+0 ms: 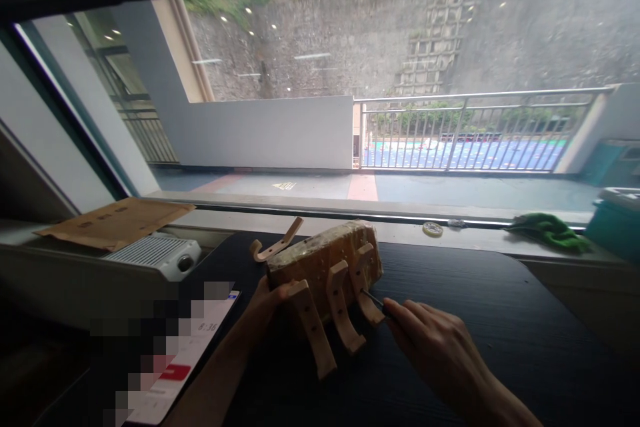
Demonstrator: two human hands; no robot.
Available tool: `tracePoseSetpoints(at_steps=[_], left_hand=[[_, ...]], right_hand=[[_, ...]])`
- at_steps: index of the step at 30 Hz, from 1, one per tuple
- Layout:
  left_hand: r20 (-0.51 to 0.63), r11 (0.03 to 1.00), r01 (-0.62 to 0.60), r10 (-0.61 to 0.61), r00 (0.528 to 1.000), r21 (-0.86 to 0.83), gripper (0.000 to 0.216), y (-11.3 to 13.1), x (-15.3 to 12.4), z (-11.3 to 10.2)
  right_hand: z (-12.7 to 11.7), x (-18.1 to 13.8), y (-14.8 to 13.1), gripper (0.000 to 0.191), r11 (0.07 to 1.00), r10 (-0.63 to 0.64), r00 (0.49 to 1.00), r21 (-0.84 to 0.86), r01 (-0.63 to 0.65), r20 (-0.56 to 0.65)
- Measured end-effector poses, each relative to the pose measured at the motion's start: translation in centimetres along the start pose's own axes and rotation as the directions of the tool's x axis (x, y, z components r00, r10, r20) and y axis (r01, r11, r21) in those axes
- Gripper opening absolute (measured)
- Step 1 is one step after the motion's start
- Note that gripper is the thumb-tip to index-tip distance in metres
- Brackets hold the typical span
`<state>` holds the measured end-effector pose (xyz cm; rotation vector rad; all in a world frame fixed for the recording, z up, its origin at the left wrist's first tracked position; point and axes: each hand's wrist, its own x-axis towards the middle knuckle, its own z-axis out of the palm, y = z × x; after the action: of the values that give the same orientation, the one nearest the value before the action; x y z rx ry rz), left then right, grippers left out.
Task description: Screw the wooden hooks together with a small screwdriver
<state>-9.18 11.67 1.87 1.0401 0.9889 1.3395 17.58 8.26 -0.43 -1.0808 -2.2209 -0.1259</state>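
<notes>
A brown block (320, 267) wrapped in clear, shiny tape stands on the dark table. Along its near side are three curved wooden hooks with dark screw holes: a left hook (314, 330), a middle hook (341, 310) and a right hook (367, 283). My left hand (273, 297) is closed around the block's left end, with its fingertips partly hidden behind it. In my right hand (430, 330) is a slim screwdriver (373, 298), its tip at a hole in the right hook and its handle covered by my fingers. Another wooden hook (279, 245) lies behind the block's left end.
A lit screen (193, 353) lies left of my left forearm. Beyond it, a brown envelope (120, 220) rests on a white ribbed unit (157, 257). A tape roll (433, 229) and a green cloth (547, 232) are on the windowsill, with a teal bin (617, 220) at right.
</notes>
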Motion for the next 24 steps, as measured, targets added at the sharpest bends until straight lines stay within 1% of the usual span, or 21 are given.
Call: tracePoseSetpoints(at_steps=[1, 2, 3, 4, 6, 7, 9, 10, 11, 12, 14, 16, 18, 21, 24], left_hand=[[0.014, 1.0, 0.002, -0.002, 1.0, 0.006, 0.04, 0.1, 0.0, 0.0], [0.03, 1.0, 0.003, -0.003, 1.0, 0.01, 0.041, 0.2, -0.1, 0.0], [0.042, 1.0, 0.002, -0.003, 0.999, 0.011, 0.041, 0.2, -0.1, 0.1], [0.05, 1.0, 0.0, -0.001, 0.999, 0.013, 0.042, 0.3, -0.1, 0.1], [0.056, 1.0, -0.002, 0.001, 0.998, 0.021, 0.042, 0.3, -0.1, 0.0], [0.053, 1.0, -0.004, 0.003, 0.999, 0.027, 0.042, 0.2, -0.1, -0.1], [0.039, 1.0, -0.007, 0.006, 0.999, 0.03, 0.04, -0.1, 0.2, -0.4], [0.033, 1.0, -0.008, 0.007, 0.999, 0.027, 0.037, -0.2, 0.3, -0.5], [0.024, 1.0, -0.007, 0.007, 1.0, 0.021, 0.034, -0.3, 0.4, -0.6], [0.01, 1.0, 0.002, -0.002, 1.0, 0.014, 0.032, -0.4, 0.4, -0.7], [-0.033, 0.999, 0.039, -0.039, 0.999, -0.003, 0.033, -0.4, 0.4, -0.9], [-0.079, 0.995, 0.093, -0.094, 0.992, -0.02, 0.037, -0.4, 0.2, -0.8], [-0.107, 0.987, 0.16, -0.163, 0.981, -0.034, 0.041, -0.2, -0.1, -0.7], [-0.097, 0.964, 0.259, -0.265, 0.959, -0.066, 0.043, -0.1, -0.5, -0.4], [-0.039, 0.948, 0.308, -0.312, 0.949, -0.082, 0.046, 0.0, -0.6, -0.3]], right_hand=[[0.2, -0.1, 0.0, 0.026, 0.998, 0.043, 0.999, 0.046, -0.043, 0.001], [0.3, -0.1, -0.1, 0.027, 0.988, 0.112, 0.994, 0.108, -0.112, 0.011], [0.4, -0.1, -0.2, 0.027, 0.962, 0.204, 0.978, 0.18, -0.206, 0.032], [0.4, 0.0, -0.2, 0.028, 0.914, 0.308, 0.949, 0.256, -0.314, 0.065], [0.4, 0.2, -0.3, 0.033, 0.759, 0.498, 0.853, 0.397, -0.516, 0.157], [0.3, 0.4, -0.4, 0.037, 0.668, 0.564, 0.8, 0.455, -0.589, 0.207], [0.2, 0.7, -0.3, 0.044, 0.508, 0.625, 0.72, 0.543, -0.669, 0.302], [0.1, 0.8, -0.2, 0.047, 0.451, 0.631, 0.696, 0.568, -0.688, 0.343], [0.0, 1.0, -0.1, 0.048, 0.415, 0.626, 0.684, 0.582, -0.699, 0.375], [-0.2, 1.1, 0.0, 0.048, 0.402, 0.612, 0.682, 0.586, -0.704, 0.399], [-0.8, 1.4, 0.2, 0.047, 0.419, 0.586, 0.7, 0.587, -0.692, 0.407], [-1.6, 1.5, 0.3, 0.047, 0.438, 0.589, 0.719, 0.602, -0.667, 0.368], [-2.4, 1.5, 0.2, 0.049, 0.423, 0.616, 0.716, 0.628, -0.653, 0.329], [-3.1, 1.5, -0.1, 0.046, 0.398, 0.636, 0.706, 0.652, -0.645, 0.31], [-2.9, 1.4, -0.2, 0.044, 0.39, 0.62, 0.714, 0.662, -0.64, 0.325]])
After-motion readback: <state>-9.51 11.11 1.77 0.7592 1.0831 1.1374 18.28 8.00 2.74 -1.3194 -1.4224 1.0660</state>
